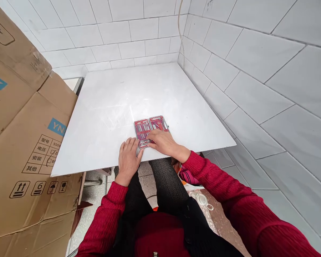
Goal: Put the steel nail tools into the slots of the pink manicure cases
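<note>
The open tool case (150, 123) lies near the front edge of the white tabletop (109, 103), its two red-lined halves side by side, with slim metal tools (143, 129) in the left half. Your left hand (128, 157) rests palm down beside the case—fingers extended and released, thumb near its lower left corner. Your right hand (162, 142) reaches over the lower part of the case, fingers bent—whether they grasp a tool cannot be determined.

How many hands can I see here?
2: the left hand lies on the white tabletop beside the open red-lined case; the right hand is over the case's near part.
</note>
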The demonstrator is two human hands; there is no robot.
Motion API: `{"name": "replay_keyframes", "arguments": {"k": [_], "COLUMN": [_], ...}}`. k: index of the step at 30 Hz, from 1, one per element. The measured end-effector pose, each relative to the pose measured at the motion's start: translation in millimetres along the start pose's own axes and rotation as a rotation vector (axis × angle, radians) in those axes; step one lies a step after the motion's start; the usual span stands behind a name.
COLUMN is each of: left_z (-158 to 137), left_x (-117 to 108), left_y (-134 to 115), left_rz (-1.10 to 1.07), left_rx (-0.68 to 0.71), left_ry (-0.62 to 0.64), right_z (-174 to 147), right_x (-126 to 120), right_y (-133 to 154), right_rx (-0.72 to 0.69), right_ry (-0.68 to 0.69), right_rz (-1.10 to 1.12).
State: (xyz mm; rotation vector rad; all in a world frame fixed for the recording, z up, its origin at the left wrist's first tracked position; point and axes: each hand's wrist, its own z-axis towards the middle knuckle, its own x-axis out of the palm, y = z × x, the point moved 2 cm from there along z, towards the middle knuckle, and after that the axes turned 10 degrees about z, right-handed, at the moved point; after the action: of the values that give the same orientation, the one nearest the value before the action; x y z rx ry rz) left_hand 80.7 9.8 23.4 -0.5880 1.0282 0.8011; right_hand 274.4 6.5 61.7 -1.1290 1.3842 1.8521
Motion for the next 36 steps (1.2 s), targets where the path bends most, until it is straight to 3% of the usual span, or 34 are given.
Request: {"name": "replay_keyframes", "arguments": {"k": [12,21,25,31,36], "left_z": [-1.8,-3.2,-4.8,-8.4,-9.0], "left_x": [0.8,0.9,1.5,3.8,3.5], "left_y": [0.0,-1.0,-0.7,0.6,2.3], "left_rz": [0.009,0.034,0.024,0.01,0.007], "left_rx": [0.002,-0.005,0.0,0.045,0.069], "left_ry": [0.018,0.026,-0.004,-0.079,-0.128], "right_z": [10.9,4.1,3.1,44.5,90.7], "right_x": [-12.4,-45.1,-55.7,-31.5,6.5], "right_y": [0.3,-7.1,-11.7,26.7,66.4], "right_rx": [-0.109,-0.149,-0.103,-0.037,-0.104], "right_ry": [0.231,0.313,0.25,0.096,0.158], "right_rz": [-0.202,-0.312,-0.291,-0.237,-0.246]}}
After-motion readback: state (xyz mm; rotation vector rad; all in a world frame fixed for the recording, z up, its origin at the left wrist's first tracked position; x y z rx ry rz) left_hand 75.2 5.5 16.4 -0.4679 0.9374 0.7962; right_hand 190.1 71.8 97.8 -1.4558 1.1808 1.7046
